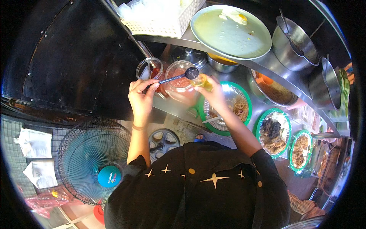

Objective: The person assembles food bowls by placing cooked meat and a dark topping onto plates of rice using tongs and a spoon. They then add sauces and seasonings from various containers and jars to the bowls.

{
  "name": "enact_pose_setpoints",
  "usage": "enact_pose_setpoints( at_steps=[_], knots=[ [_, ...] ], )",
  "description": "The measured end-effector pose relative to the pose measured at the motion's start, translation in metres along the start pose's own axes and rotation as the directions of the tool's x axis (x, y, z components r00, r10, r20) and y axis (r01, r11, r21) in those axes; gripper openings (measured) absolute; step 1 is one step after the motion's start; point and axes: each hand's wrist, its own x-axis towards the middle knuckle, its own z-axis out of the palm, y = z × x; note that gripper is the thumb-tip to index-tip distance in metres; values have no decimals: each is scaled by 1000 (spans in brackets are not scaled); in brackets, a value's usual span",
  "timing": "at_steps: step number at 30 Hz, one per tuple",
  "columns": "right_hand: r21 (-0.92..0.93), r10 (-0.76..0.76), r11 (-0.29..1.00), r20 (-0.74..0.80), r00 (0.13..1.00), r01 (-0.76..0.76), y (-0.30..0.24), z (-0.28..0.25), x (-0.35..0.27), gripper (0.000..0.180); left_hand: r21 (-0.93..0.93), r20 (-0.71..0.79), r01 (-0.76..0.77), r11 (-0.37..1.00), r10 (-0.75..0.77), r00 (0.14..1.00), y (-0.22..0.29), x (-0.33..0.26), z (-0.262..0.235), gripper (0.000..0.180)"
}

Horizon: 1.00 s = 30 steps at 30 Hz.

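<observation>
My left hand point(142, 94) is closed on the handle of a dark ladle point(191, 73), pinched between fingers and thumb. The ladle's round bowl is tipped against the mouth of a small clear container with something yellow in it point(198, 81), which my right hand point(213, 93) grips. Whether it is a cup or a bag I cannot tell. Just under the ladle stands a clear plastic jar point(179, 91) with reddish-pink contents. Left of that jar is a second clear jar point(144, 72) holding something red. Beside my right forearm lies a green-rimmed foil-coloured plate point(233, 91) with shredded food and a pale utensil.
A large round tray point(213, 34) with a fried egg rests on the upper shelf, near a white basket point(152, 27) and two metal pots point(291, 49). More green-rimmed plates point(271, 148) of food sit to the right. A standing fan point(82, 152) is at lower left.
</observation>
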Motion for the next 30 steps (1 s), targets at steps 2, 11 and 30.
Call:
enact_pose_setpoints(
  at_steps=[2, 11, 30],
  knots=[
    [-1, -43, 999, -39, 998, 43, 1, 2, 0, 44, 53, -27, -56, 997, 57, 998, 10, 1, -4, 13],
    [4, -87, 996, -86, 992, 88, -2, 4, 1, 45, 159, -122, -354, 922, 374, 919, 27, 1, -7, 12],
    [-52, -78, 996, -238, 968, 67, -16, -96, -98, 57, -223, 400, -451, 864, 503, 766, 122, -14, 75, 53]
  ],
)
